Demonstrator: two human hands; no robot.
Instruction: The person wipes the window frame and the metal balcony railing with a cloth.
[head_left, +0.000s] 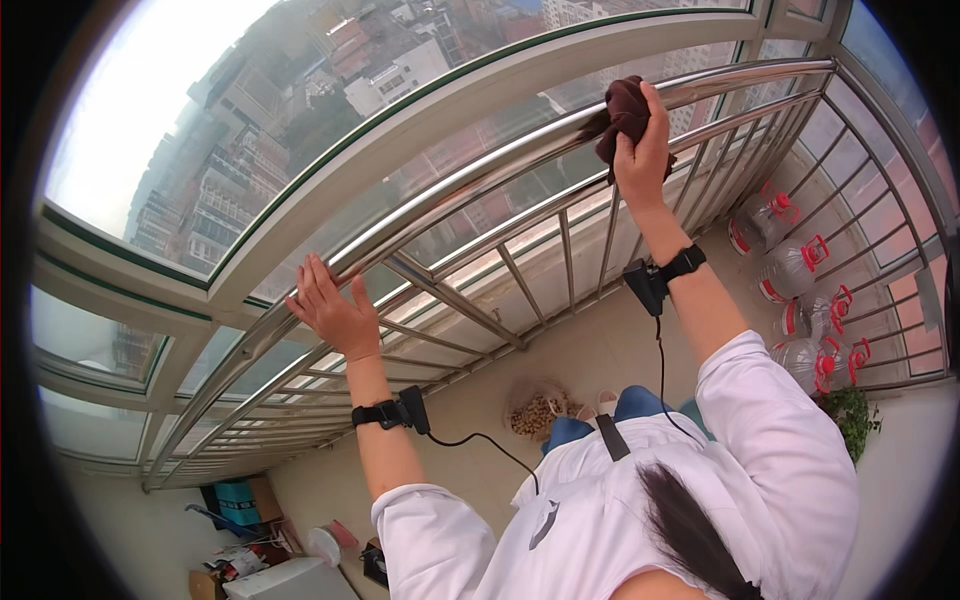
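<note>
A bunched dark brown cloth (627, 112) is gripped in my right hand (643, 161), up against the shiny metal top rail (480, 165) of a balcony railing. A loose end of the cloth hangs down below that hand. Farther left along the same rail lies my left hand (337, 311), palm down, its fingers stretched over the tube and the thumb spread apart. Nothing is held in it. Below the top rail runs a thinner metal rail (517, 221) with upright bars under it.
Large window panes (375, 97) stand just beyond the railing. Several clear plastic bottles (791, 270) with red caps line the right side, near a green plant (851, 424). A bag of small brown items (536, 416) sits on the floor. Boxes (240, 502) and a white container (289, 581) occupy the lower left.
</note>
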